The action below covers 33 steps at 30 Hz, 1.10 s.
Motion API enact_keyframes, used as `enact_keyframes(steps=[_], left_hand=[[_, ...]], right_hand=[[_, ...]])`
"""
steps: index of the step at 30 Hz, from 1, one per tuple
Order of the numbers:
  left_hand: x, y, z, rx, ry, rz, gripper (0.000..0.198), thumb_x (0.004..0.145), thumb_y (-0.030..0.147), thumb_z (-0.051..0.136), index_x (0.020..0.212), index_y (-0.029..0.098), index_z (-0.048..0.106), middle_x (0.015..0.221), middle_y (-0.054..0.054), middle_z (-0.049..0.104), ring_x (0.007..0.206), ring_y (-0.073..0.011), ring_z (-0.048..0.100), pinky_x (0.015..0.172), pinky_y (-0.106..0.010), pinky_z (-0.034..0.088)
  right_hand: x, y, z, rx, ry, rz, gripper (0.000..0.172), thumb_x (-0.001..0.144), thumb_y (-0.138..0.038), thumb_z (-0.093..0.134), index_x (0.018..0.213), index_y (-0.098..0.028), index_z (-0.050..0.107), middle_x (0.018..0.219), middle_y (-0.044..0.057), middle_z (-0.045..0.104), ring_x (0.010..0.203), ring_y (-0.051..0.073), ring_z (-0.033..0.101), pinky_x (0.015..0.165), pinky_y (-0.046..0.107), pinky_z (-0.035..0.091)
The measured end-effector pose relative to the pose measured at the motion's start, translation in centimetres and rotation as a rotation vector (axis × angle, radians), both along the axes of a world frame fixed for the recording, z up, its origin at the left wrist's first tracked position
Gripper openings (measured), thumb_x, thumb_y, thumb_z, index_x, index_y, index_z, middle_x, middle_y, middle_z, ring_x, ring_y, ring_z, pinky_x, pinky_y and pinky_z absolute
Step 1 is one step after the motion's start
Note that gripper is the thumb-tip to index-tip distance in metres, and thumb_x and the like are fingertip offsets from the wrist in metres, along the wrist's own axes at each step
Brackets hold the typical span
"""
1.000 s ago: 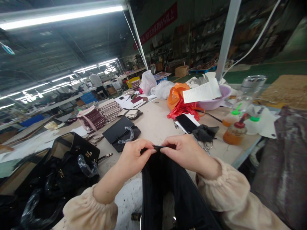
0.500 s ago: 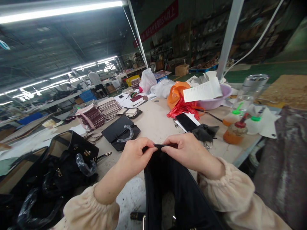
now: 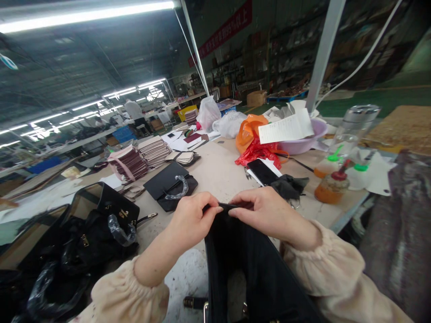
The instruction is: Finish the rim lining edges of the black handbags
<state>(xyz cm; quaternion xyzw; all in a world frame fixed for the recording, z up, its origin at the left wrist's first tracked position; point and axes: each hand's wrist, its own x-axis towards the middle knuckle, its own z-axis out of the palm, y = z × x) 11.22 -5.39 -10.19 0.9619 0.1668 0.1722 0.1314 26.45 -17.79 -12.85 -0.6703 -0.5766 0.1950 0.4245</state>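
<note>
A black handbag stands in front of me, its top gaping and its inside dark. My left hand pinches the far end of its rim between thumb and fingers. Just to the right, my right hand pinches the same edge, with a short stretch of rim between the two thumbs. Gold-coloured metal parts show low on the bag, beside a black strap with a buckle. The bag's base is cut off by the lower picture edge.
More black handbags with plastic-wrapped handles crowd the left. On the table lie a flat black bag, stacked maroon pieces, a phone, and red and orange plastic bags. Bottles of orange liquid stand near the right edge.
Both hands keep their pinch on the bag's rim, and the right hand has shifted very slightly to the right. The view has moved a little; the rest looks the same.
</note>
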Motion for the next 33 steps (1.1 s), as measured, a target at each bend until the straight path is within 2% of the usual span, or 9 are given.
enact_keyframes(steps=[5,13,25,33], left_hand=[[0.07,-0.11,0.01,0.004,-0.007,-0.022,0.008,0.08,0.024,0.056,0.074,0.018,0.059,0.076,0.001,0.067,0.069,-0.0124,0.061,0.064,-0.023,0.043],[0.24,-0.12,0.17,0.02,0.023,-0.024,0.008,0.081,0.022,0.054,0.074,0.019,0.057,0.072,0.001,0.065,0.065,-0.0118,0.058,0.06,-0.024,0.04],[0.79,-0.65,0.22,0.028,0.052,0.018,0.01,0.082,0.023,0.051,0.074,0.019,0.055,0.07,0.001,0.062,0.063,-0.0125,0.057,0.059,-0.025,0.038],[0.84,-0.67,0.09,0.01,0.014,0.006,0.01,0.081,0.022,0.051,0.073,0.019,0.056,0.069,0.001,0.063,0.063,-0.0124,0.058,0.061,-0.024,0.04]], right_hand=[[0.33,-0.12,-0.23,-0.021,0.061,0.045,0.02,0.073,-0.03,0.065,0.091,-0.021,0.068,0.074,-0.001,0.068,0.064,0.013,0.06,0.058,0.022,0.041],[0.31,-0.01,0.02,-0.04,-0.051,0.003,0.014,0.077,-0.033,0.061,0.08,-0.024,0.07,0.064,-0.003,0.065,0.058,0.011,0.055,0.053,0.022,0.035],[0.44,0.16,0.22,0.03,-0.283,-0.046,0.025,0.084,-0.032,0.054,0.067,-0.02,0.068,0.06,-0.001,0.061,0.058,0.011,0.051,0.056,0.023,0.03],[0.47,0.1,0.4,0.012,-0.281,-0.005,0.023,0.086,-0.031,0.052,0.076,-0.022,0.071,0.069,0.001,0.066,0.065,0.013,0.055,0.06,0.024,0.034]])
